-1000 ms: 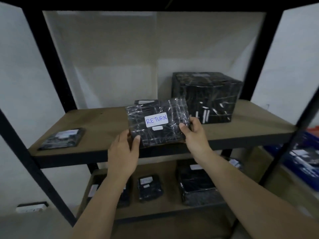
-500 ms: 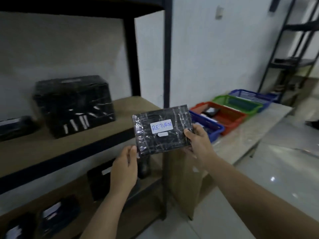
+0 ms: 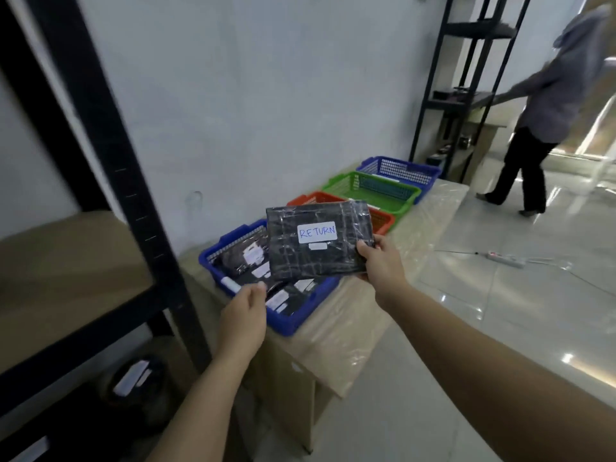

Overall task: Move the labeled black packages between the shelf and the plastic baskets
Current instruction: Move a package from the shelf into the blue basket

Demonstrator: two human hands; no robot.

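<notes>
A flat black package (image 3: pixel 316 245) with a white label reading RETURN hangs over the near blue basket (image 3: pixel 300 316). My right hand (image 3: pixel 380 261) pinches its lower right corner. My left hand (image 3: pixel 245 311) sits just below the package's lower left corner with loosely curled fingers; contact cannot be told. Several labeled black packages (image 3: pixel 246 261) lie in the near blue basket. Behind it stand a red basket (image 3: pixel 385 220), a green basket (image 3: pixel 373 191) and a far blue basket (image 3: pixel 396 168). The black-framed shelf (image 3: pixel 66 261) is at the left, with a black package (image 3: pixel 133 378) on its lower board.
The baskets stand in a row on a low table (image 3: pixel 353 328) covered in clear film along the white wall. A second black rack (image 3: pixel 466 95) stands at the back right. A person (image 3: pixel 540 121) walks on the glossy floor there. A power strip (image 3: pixel 506 260) lies on the floor.
The view has swung right from the shelf to the basket table. The RETURN package has moved over the near blue basket, and my left hand has slipped off its lower left edge.
</notes>
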